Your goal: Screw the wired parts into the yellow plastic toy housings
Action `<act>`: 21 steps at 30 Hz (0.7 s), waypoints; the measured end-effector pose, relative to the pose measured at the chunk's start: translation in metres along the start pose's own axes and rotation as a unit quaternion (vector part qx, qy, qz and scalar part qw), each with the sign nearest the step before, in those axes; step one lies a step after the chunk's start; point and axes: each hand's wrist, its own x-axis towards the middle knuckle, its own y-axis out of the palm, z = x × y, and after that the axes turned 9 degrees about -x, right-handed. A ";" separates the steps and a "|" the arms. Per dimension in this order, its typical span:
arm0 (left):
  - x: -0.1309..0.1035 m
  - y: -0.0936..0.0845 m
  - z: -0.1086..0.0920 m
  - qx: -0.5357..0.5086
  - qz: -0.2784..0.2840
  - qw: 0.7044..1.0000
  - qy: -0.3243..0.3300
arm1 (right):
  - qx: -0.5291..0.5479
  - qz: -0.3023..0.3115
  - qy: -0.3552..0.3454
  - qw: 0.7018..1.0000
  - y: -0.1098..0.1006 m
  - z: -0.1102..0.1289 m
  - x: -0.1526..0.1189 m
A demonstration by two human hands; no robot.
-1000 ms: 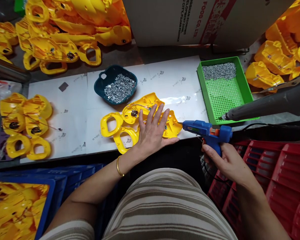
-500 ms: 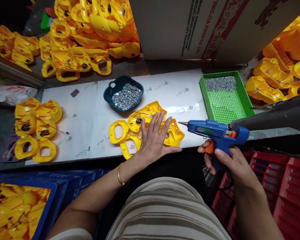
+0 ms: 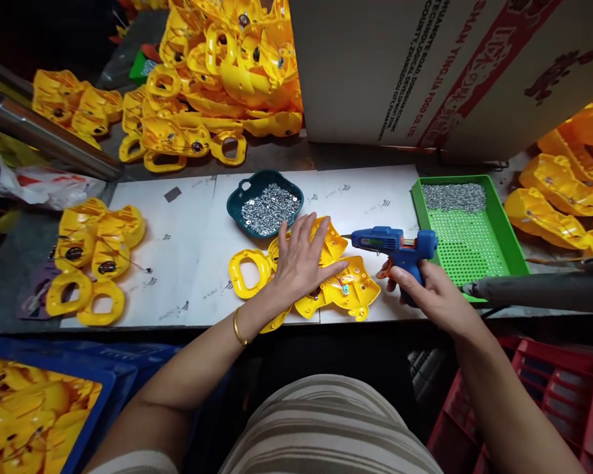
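Note:
My left hand (image 3: 299, 270) is spread with fingers apart over the yellow plastic shell halves (image 3: 358, 283), covering part of them. Wires and a small circuit piece show inside the nearer half, and a handle loop (image 3: 236, 268) sticks out to the left. A blue hot glue gun (image 3: 383, 238) is gripped in my right hand (image 3: 435, 293), with a finger at its orange trigger. Its nozzle points left, close to the right side of the upper shell half. Behind my left hand stands a dark teal bowl (image 3: 234, 209) of small metal screws.
To the right is a green perforated tray (image 3: 504, 243) with metal pieces. Another wired yellow shell pair (image 3: 121, 240) lies at the left. Piled shells (image 3: 257, 72) and a cardboard box (image 3: 356, 79) stand behind. Blue crates (image 3: 111, 388) and red crates (image 3: 524, 395) flank me below.
My right hand has brought the glue gun left, nearer the shells. My left hand stays spread over them, more of the nearer half now uncovered. The whole view has shifted somewhat.

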 end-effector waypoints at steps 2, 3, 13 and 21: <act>-0.001 0.001 -0.001 -0.004 0.000 1.000 0.000 | -0.010 0.011 0.001 1.000 0.001 -0.001 0.004; -0.001 0.000 -0.001 -0.006 0.002 1.000 0.000 | -0.014 0.016 0.001 1.000 0.001 -0.001 0.007; -0.002 0.000 0.000 -0.010 0.001 1.000 0.004 | -0.068 0.016 0.032 0.997 0.003 -0.006 0.011; -0.001 0.000 0.000 -0.005 -0.007 1.000 0.005 | -0.155 0.004 0.046 0.987 0.005 0.007 0.011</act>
